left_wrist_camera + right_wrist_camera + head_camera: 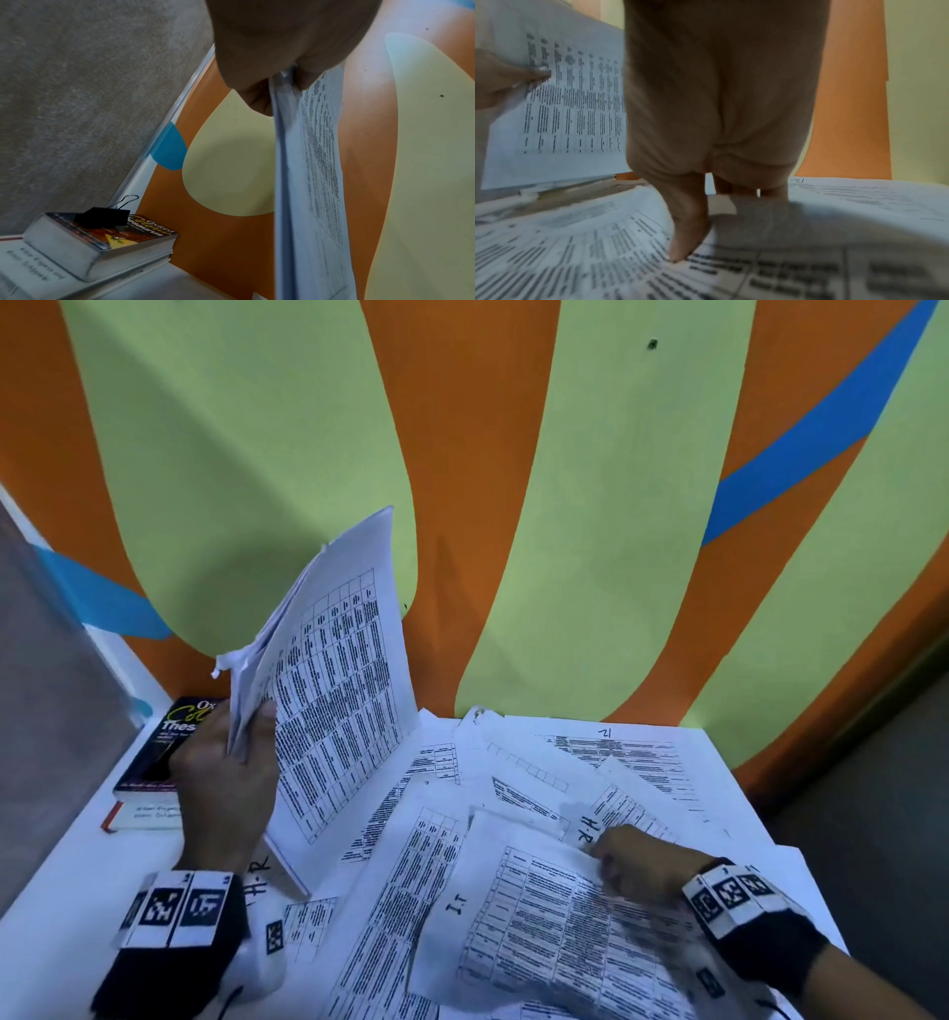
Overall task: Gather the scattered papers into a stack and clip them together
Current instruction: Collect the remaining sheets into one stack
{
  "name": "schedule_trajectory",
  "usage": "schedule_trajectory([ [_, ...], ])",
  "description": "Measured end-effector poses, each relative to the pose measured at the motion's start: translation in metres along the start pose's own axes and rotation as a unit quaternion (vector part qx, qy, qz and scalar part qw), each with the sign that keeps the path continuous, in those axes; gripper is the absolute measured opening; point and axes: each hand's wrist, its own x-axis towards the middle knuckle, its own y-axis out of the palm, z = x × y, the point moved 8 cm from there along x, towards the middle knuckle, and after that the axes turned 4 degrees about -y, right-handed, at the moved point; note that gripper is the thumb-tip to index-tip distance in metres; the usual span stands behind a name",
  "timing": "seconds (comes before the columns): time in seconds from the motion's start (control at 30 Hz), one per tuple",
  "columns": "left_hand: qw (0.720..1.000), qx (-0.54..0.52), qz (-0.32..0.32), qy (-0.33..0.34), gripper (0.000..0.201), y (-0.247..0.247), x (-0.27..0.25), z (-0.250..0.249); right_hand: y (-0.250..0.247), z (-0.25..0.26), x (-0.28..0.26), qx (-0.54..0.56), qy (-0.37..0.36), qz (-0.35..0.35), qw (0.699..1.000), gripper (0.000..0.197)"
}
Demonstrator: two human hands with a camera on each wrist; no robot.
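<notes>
My left hand grips a sheaf of gathered papers by its left edge and holds it upright above the table's left side; the left wrist view shows thumb and fingers clamped on the sheaf. My right hand pinches the upper edge of a printed sheet lying near the front right. In the right wrist view the thumb presses on that sheet, which bows upward. Several more loose papers lie overlapped across the table. A black binder clip rests on a book.
A thick Oxford thesaurus lies on another book at the table's back left corner, hard against the grey side panel. The white table ends at an orange and green wall. Its right edge drops off to a dark floor.
</notes>
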Motion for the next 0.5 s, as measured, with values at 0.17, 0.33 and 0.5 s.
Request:
schedule_trajectory([
  [0.17, 1.0, -0.003, -0.002, -0.004, 0.023, -0.002, 0.0, 0.001, -0.041, -0.003, -0.021, 0.072, 0.021, -0.087, 0.993, 0.012],
  [0.33, 0.998, -0.038, -0.009, -0.042, 0.028, -0.006, 0.005, 0.014, -0.093, -0.023, -0.048, 0.353, 0.036, -0.281, 0.892, 0.026],
  [0.5, 0.998, -0.029, -0.001, -0.052, 0.028, -0.007, 0.005, 0.011, -0.025, -0.022, -0.031, 0.676, 0.11, -0.21, 0.698, 0.01],
])
